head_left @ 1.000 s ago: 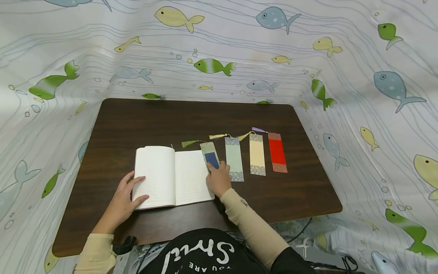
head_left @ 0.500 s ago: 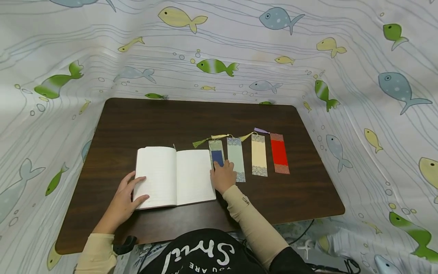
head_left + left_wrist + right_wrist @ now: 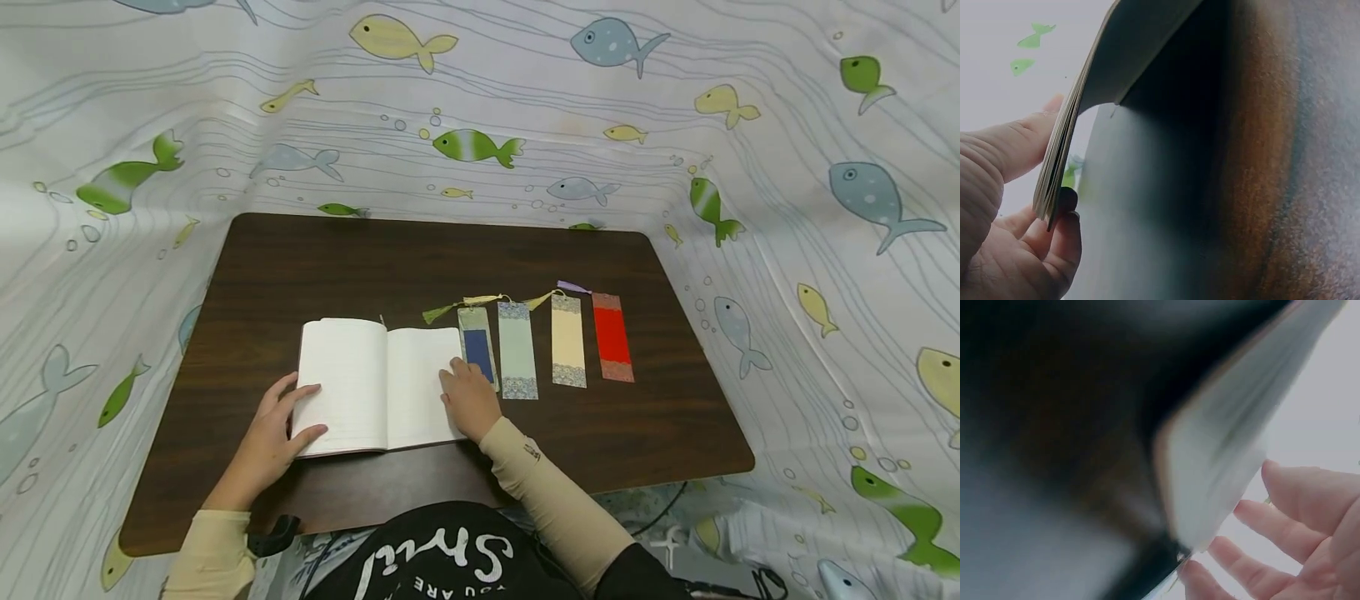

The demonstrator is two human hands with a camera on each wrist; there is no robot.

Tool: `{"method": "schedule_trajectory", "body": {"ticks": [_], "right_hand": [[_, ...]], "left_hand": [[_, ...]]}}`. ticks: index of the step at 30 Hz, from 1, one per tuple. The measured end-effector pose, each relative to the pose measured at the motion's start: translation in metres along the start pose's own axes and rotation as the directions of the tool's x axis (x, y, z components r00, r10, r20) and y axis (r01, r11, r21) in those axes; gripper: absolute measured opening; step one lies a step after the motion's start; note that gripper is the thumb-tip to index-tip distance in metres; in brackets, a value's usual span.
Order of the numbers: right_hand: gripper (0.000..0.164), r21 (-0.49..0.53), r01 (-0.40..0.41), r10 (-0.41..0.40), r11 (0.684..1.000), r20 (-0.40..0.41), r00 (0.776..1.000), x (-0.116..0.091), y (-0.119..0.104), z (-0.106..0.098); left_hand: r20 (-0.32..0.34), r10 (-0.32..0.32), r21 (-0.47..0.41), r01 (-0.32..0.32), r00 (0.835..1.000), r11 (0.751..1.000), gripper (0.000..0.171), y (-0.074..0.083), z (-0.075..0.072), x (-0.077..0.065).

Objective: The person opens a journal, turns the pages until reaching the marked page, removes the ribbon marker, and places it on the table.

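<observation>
An open notebook (image 3: 341, 387) with bare pages lies on the dark wooden table. My left hand (image 3: 262, 450) grips its left edge; in the left wrist view the page stack (image 3: 1060, 150) sits between thumb and fingers. My right hand (image 3: 471, 402) rests at the notebook's right edge, fingers reaching onto the right page. In the right wrist view those fingers (image 3: 1272, 525) are loosely extended beside the blurred pages (image 3: 1210, 481). Just right of the notebook lies a green bookmark (image 3: 476, 340) with a dark blue panel and green tassel, its lower part partly hidden by my right hand.
Further right on the table (image 3: 337, 258) lie a pale green bookmark (image 3: 517, 350), a cream bookmark (image 3: 567, 342) and a red bookmark (image 3: 612, 337) in a row, tassels at their tops. Fish-print cloth (image 3: 517, 108) surrounds the table.
My right hand moved the green bookmark rightward off the notebook's edge, let go of it, then shifted left onto the right page. My left hand has stayed on the left edge.
</observation>
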State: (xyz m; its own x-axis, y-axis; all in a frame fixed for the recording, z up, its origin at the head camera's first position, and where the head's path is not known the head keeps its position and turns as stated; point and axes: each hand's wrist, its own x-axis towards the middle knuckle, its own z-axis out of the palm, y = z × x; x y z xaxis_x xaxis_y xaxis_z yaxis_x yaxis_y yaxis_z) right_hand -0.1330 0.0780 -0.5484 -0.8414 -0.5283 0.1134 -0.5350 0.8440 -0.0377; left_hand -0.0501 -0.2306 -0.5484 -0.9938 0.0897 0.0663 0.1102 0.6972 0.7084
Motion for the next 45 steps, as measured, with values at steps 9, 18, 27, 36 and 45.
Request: {"method": "schedule_trajectory", "body": {"ticks": [9, 18, 27, 36, 45], "right_hand": [[0.038, -0.037, 0.020, -0.018, 0.999, 0.052, 0.998, 0.007, -0.011, 0.003], [0.032, 0.019, 0.001, -0.002, 1.000, 0.081, 0.997, 0.009, -0.005, 0.004], [0.038, 0.430, -0.184, 0.132, 0.884, 0.147, 0.980, 0.013, 0.020, -0.001], [0.039, 0.672, -0.164, 0.247, 0.722, -0.029, 0.968, 0.020, 0.044, -0.009], [0.031, 0.142, 0.102, -0.123, 0.985, 0.144, 0.982, 0.014, 0.007, 0.006]], "left_hand": [[-0.032, 0.013, 0.030, -0.012, 0.999, 0.999, 0.058, -0.001, -0.009, -0.003], [-0.044, 0.027, 0.019, -0.026, 0.999, 0.999, 0.057, -0.001, -0.010, -0.003], [-0.127, 0.192, -0.071, -0.202, 0.973, 0.977, 0.057, 0.054, -0.003, 0.020], [0.242, 0.417, 0.331, -0.479, 0.876, 0.813, 0.044, 0.074, 0.087, 0.061], [0.223, 0.430, 0.435, -0.485, 0.875, 0.759, 0.041, 0.070, 0.108, 0.057]]}}
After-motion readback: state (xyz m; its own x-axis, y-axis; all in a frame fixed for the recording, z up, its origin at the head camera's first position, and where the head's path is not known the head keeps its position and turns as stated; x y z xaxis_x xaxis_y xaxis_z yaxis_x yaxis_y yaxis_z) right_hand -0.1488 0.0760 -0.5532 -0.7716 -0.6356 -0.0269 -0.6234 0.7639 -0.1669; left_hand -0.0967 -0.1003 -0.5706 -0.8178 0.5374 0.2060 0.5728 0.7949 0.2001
